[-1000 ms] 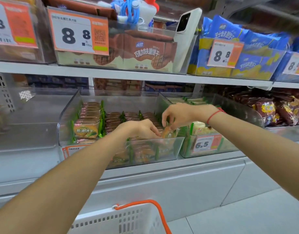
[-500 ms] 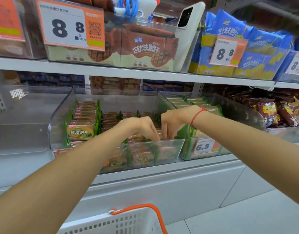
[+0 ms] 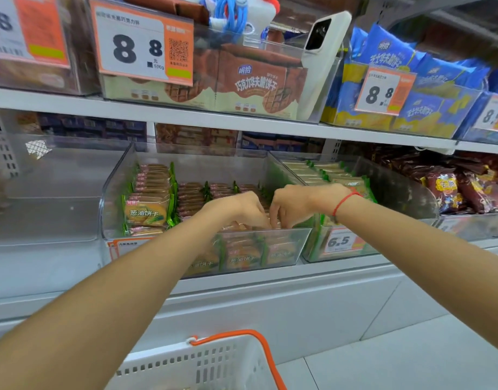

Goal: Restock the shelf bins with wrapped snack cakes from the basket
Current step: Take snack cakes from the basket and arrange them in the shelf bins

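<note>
A clear shelf bin (image 3: 115, 192) on the lower shelf holds rows of green-and-orange wrapped snack packets (image 3: 146, 212). My left hand (image 3: 239, 209) and my right hand (image 3: 293, 205) meet over the bin's front right row. Both sets of fingers curl down behind the front wall onto a packet there, and their tips are partly hidden among the wrappers. A red string circles my right wrist. The white basket (image 3: 214, 364) with an orange handle sits below my arms at the bottom edge; its contents are out of view.
A second clear bin (image 3: 312, 249) to the right carries a 6.5 price tag. An empty clear bin (image 3: 45, 192) stands on the left. The upper shelf (image 3: 214, 116) overhangs with boxed biscuits and a leaning white phone (image 3: 321, 43). Dark snack bags (image 3: 453, 190) fill the right.
My right hand has come down from above the bin with a packet and moved left beside my left hand. Both hands now sit lower in the front row.
</note>
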Tool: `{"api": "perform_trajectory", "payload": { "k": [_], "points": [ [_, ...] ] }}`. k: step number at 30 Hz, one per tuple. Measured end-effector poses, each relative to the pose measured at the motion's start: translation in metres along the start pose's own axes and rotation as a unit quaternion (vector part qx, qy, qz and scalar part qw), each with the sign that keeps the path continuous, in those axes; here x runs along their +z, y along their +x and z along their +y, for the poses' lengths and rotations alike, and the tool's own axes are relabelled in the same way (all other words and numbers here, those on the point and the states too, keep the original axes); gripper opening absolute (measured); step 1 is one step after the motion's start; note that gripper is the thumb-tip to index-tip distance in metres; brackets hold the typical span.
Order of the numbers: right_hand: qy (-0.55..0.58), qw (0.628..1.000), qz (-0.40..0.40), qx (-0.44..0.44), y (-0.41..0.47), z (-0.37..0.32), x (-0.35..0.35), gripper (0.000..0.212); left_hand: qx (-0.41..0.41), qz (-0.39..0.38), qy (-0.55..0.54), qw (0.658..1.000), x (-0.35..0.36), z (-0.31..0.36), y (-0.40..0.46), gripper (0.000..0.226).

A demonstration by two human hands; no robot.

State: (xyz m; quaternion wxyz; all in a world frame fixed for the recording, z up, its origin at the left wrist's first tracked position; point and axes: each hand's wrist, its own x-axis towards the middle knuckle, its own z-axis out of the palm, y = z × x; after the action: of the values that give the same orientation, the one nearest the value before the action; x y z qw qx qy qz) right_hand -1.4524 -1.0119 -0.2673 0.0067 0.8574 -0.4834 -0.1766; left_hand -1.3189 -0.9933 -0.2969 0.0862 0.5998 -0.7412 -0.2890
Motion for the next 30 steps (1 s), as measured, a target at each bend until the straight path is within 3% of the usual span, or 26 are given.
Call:
{"api": "perform_trajectory", "payload": {
  "k": [4,7,9,14,19,22,26,30],
  "points": [
    [0.069,0.984,0.159,-0.035,-0.037,-0.006,0.014,0.018,0.051,0.175,-0.026,0.983,0.005,-0.018,-0.049,0.013],
    [0.153,0.963,0.213,-0.059,-0.062,-0.029,0.037,0.013,0.059,0.223,-0.028,0.973,0.021,-0.039,-0.099,0.011],
    [0.166,0.966,0.171,-0.095,-0.067,-0.050,0.058,0.011,0.038,0.223,-0.018,0.974,0.037,-0.061,-0.124,0.008],
    [0.124,0.985,-0.046,-0.110,-0.043,-0.108,0.122,0.018,-0.065,0.131,-0.016,0.989,0.103,-0.128,-0.166,0.008],
    [0.133,0.975,-0.156,-0.081,-0.010,-0.159,0.201,0.023,-0.137,0.023,-0.024,0.990,0.178,-0.186,-0.193,0.013],
    [0.157,0.962,-0.209,-0.078,-0.003,-0.190,0.258,0.027,-0.172,-0.002,0.035,0.984,0.215,-0.219,-0.206,0.031],
    [0.186,0.953,-0.222,-0.085,-0.016,-0.216,0.318,0.027,-0.195,-0.039,0.124,0.972,0.252,-0.254,-0.222,0.073],
    [0.156,0.926,-0.315,-0.136,-0.026,-0.222,0.349,0.078,-0.214,-0.034,0.081,0.973,0.270,-0.267,-0.227,0.079]
  ]
}}
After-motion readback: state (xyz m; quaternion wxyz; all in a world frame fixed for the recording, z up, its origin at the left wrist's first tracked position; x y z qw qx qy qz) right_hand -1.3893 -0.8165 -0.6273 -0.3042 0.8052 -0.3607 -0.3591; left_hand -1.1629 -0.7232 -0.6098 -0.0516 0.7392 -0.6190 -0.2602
